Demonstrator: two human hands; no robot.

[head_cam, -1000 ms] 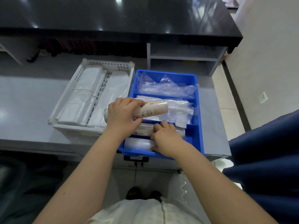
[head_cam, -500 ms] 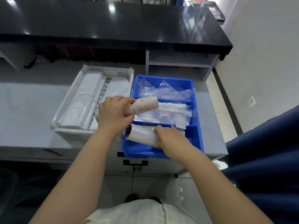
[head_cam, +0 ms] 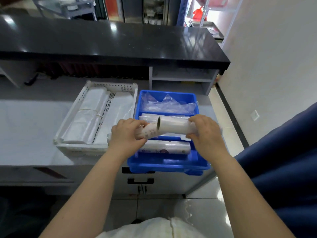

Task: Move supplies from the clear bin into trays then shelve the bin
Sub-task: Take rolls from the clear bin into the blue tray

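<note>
A blue tray (head_cam: 164, 164) with dividers sits on the grey counter in front of me. My left hand (head_cam: 127, 134) grips a printed roll (head_cam: 149, 132) above the tray's middle section. My right hand (head_cam: 205, 131) holds a plain white roll (head_cam: 173, 126) level beside it, the two roll ends touching or overlapping. A third wrapped roll (head_cam: 164, 147) lies in the tray's near section. Clear plastic bags (head_cam: 169, 104) fill the far section. The clear bin is out of sight.
A white perforated tray (head_cam: 78, 103) with folded plastic bags stands left of the blue tray. A black countertop (head_cam: 111, 42) overhangs behind, with open grey shelves (head_cam: 181, 79) beneath it. A blue fabric mass (head_cam: 281, 160) is at my right.
My right hand lifted the white roll out of the near section and raised it level with the roll in my left hand. The view tilted upward.
</note>
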